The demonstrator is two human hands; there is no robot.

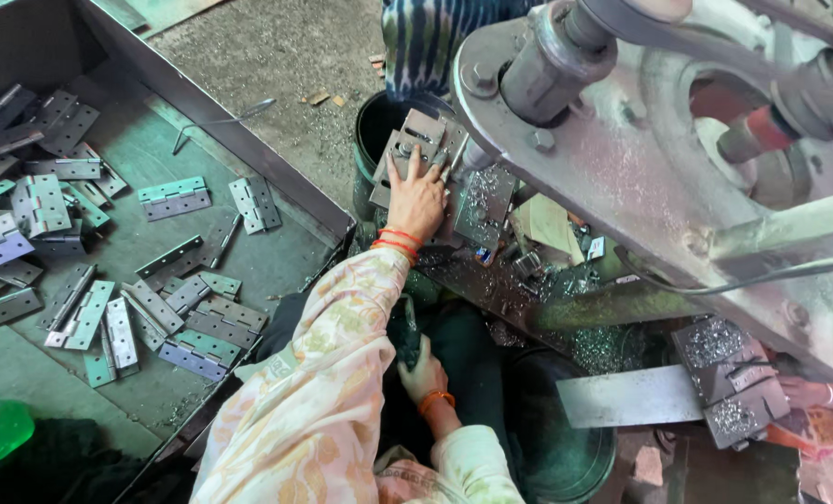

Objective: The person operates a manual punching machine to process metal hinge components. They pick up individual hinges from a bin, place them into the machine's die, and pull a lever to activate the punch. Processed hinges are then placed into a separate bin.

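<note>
— Left hand?
— Fingers spread flat on the hinge stack, beside the press.
— Right hand?
— Fingers closed round a dark handle, low by the lap.
— Elsewhere?
— Loose hinges in the tray.

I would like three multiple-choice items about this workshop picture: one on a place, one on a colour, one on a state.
1. Where do the loose hinges lie?
A. in the metal tray at the left
B. in a bucket
C. on a shelf

2. What colour are the bangles on the left wrist?
A. blue
B. orange-red
C. white

3. How is the right hand?
A. flat on the floor
B. spread open in the air
C. closed on a dark object

Answers:
1 A, since the hinges are scattered over the tray floor.
2 B, since orange-red rings sit just below the left hand, which rests on the hinge plates.
3 C, since its fingers wrap the object.
</note>
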